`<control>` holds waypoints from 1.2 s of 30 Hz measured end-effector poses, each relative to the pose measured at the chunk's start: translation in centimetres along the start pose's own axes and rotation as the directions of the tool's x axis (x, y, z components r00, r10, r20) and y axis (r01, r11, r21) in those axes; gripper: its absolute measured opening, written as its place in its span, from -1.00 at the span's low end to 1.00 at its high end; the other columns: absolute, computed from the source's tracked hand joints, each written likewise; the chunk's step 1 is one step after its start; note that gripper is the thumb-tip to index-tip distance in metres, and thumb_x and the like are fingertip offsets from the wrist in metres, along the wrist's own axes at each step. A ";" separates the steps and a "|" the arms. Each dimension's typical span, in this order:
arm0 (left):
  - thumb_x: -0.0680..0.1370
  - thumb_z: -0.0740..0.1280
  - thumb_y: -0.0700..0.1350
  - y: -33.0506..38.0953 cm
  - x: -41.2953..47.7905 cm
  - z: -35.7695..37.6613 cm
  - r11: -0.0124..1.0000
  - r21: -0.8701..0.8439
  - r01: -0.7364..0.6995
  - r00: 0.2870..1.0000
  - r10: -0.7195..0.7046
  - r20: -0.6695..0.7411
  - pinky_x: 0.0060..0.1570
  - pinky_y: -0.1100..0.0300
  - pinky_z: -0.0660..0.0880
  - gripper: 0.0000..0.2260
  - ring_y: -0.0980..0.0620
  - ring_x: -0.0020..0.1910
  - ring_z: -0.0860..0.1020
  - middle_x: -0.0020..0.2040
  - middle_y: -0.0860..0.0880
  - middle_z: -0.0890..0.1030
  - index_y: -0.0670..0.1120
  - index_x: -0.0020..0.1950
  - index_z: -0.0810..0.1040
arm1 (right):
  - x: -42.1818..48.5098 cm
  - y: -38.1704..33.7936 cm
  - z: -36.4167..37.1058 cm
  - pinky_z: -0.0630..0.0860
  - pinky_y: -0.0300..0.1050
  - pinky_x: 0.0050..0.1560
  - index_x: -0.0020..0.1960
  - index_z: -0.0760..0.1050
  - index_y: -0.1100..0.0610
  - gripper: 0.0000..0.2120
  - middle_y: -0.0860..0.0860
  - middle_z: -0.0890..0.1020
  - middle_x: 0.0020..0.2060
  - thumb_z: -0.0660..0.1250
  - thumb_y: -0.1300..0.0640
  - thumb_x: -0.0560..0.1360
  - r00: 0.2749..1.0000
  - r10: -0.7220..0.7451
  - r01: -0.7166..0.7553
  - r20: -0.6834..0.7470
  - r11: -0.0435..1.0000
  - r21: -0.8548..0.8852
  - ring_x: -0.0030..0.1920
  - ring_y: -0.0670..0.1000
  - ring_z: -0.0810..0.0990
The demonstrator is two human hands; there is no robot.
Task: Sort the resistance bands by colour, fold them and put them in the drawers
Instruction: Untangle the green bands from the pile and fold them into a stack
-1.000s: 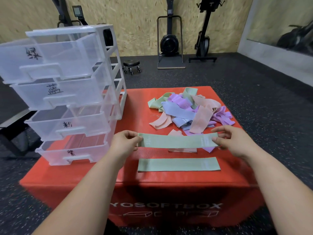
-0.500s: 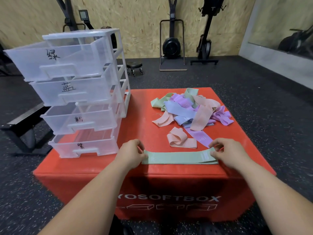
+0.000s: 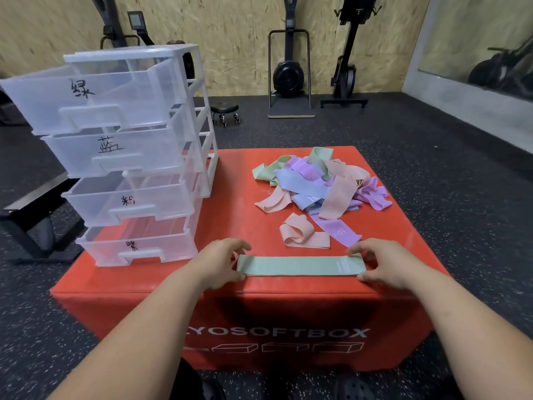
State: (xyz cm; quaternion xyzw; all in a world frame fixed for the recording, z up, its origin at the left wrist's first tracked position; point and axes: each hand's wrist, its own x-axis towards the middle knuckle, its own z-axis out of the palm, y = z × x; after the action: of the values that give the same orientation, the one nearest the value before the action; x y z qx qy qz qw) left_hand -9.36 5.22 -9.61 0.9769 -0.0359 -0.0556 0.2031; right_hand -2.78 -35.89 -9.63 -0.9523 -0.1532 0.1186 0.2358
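Two pinches on green band; left hand one end; right hand other.

Chipboard-clad wall; dark speckled rubber floor. Two exercise machines stand against the rear wall, a small wheeled stool near them. Right side: what appears to be a mirror.

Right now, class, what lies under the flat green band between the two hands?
The red box supports the green band. A thin layer edge shows along the band's near side; anything more beneath is covered.
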 end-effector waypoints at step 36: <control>0.57 0.42 0.16 -0.4 13.4 1.4 0.991 -0.070 0.112 0.946 -0.128 -0.297 0.33 -0.06 0.45 -0.46 -0.11 0.38 0.41 0.41 0.02 0.47 0.14 0.53 0.40 | 20.2 -13.5 1.6 0.34 0.09 0.45 0.52 0.37 -0.22 -0.47 -0.06 0.33 0.55 0.32 -0.24 0.58 0.941 -0.276 0.196 -0.198 0.917 -0.348 0.55 0.07 0.22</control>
State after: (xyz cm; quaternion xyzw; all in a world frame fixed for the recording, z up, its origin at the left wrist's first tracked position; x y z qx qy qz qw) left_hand 3.74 3.79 -12.34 0.9687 0.0566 0.0806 0.2278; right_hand 12.19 -16.82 -7.52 -0.9595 -0.2551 -0.0552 0.1060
